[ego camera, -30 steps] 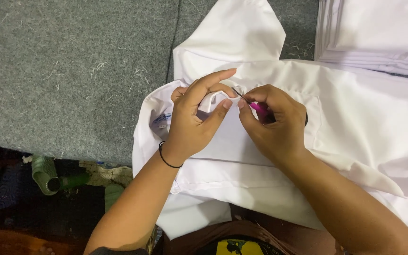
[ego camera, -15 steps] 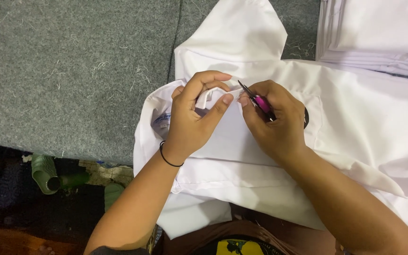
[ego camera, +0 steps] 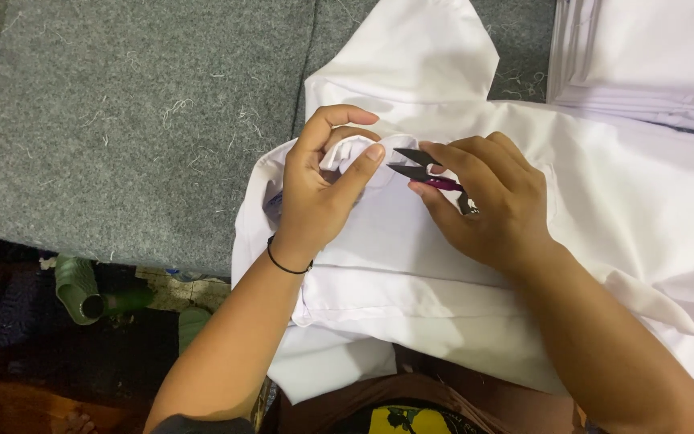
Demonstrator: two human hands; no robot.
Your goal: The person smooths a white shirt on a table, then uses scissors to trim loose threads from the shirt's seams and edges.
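White shirt (ego camera: 604, 209) trimming under way: left hand (ego camera: 319, 193) pinching collar fold (ego camera: 353, 151), right hand (ego camera: 487, 201) gripping thread snips (ego camera: 421, 170), blades parted; needing careful closing beside stray thread.

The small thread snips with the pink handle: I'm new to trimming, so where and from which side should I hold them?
Grip the small thread snips with the pink handle by the handle, from the right, as the right hand does. The dark blades point left toward the bunched white shirt fabric pinched by the left hand, so holding the rear keeps your fingers behind the tips.
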